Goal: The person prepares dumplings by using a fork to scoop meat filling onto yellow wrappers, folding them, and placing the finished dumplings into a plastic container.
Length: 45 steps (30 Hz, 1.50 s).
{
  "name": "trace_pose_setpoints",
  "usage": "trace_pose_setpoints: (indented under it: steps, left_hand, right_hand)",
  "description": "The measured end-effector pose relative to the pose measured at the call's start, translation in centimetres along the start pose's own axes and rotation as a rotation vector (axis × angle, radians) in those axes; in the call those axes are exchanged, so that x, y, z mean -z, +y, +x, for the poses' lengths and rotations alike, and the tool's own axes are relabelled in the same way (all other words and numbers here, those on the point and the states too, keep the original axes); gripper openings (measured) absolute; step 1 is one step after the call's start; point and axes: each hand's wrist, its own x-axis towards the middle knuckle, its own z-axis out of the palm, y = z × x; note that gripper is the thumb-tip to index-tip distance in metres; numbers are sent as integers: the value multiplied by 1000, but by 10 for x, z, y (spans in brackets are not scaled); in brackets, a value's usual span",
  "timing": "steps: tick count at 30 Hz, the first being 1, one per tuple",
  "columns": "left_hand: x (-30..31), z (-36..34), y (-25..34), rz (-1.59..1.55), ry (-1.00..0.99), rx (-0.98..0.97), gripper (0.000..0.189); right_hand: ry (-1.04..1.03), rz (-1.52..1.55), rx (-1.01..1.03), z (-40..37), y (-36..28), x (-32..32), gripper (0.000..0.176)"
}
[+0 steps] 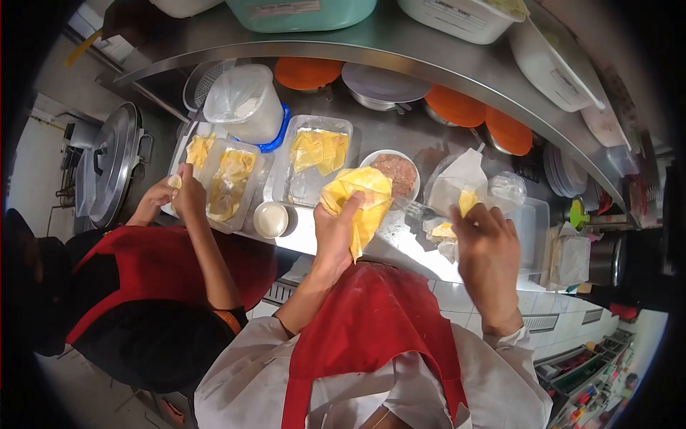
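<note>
My left hand (336, 232) is closed around a stack of thin yellow dough sheets (361, 196), with the thumb pressed on top. Off to the right, my right hand (491, 250) pinches a small piece of yellow dough (468, 201) between thumb and fingers. Below it, partly hidden by the hand, crumpled clear plastic (421, 218) lies with another yellow scrap. White paper or plastic wrapping (461, 174) stands just behind that hand. Beyond the dough sheets sits a bowl of minced meat (395, 174).
A clear tub (291, 191) and a second tub (250, 207) hold yellow dough. A small bowl (271, 219) stands near the front edge. At left, a co-worker's hands (182, 196) hold a small dough piece. Overhead runs a steel shelf (386, 61) with containers.
</note>
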Motion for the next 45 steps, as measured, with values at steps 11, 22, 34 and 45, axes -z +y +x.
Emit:
trace_pose_setpoints:
  steps: [11, 22, 34, 45]
  left_hand:
    - [65, -3, -19, -436, -177, 347, 48]
    - [121, 8, -42, -435, 246, 133, 53]
    - [126, -3, -35, -452, 293, 98, 53]
    - [78, 15, -35, -225, 134, 524, 50]
  right_hand:
    - [-94, 743, 25, 45, -56, -120, 25]
    - [-333, 825, 215, 135, -57, -167, 22]
    - [-254, 581, 228, 201, -7, -228, 28]
    - [-351, 217, -191, 0, 33, -170, 43]
